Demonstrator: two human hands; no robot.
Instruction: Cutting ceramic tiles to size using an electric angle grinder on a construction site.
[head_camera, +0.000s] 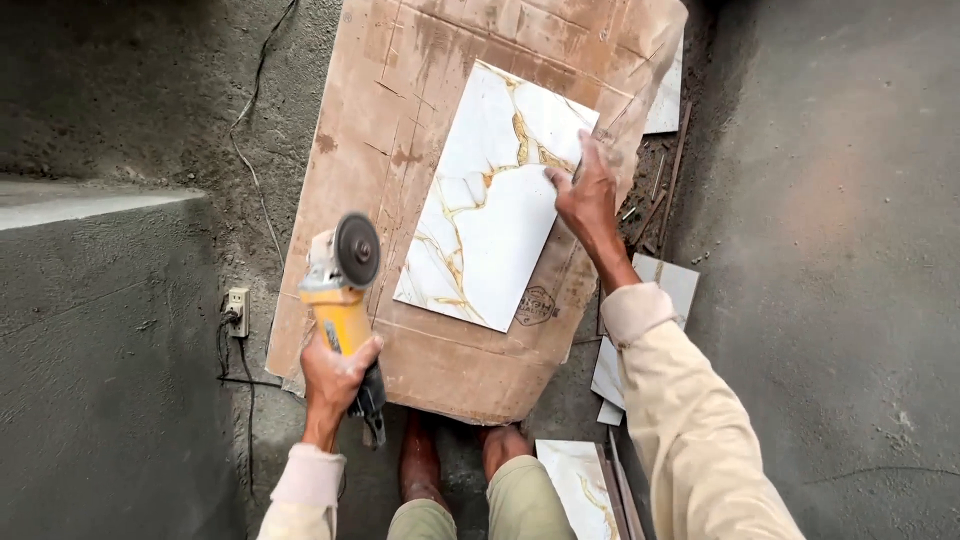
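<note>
My left hand (335, 375) grips the yellow body of an angle grinder (342, 280), its dark disc raised over the left side of a brown cardboard sheet (400, 110). A white tile with gold veins (495, 195) lies tilted on the cardboard. My right hand (585, 195) rests on the tile's right edge, with the fingers spread on its surface.
A white power socket (238, 310) with a black cable lies on the grey concrete floor at left. Tile offcuts (625, 360) and thin strips lie right of the cardboard. My bare feet (420, 465) stand at the cardboard's near edge. A grey step (90, 200) rises at left.
</note>
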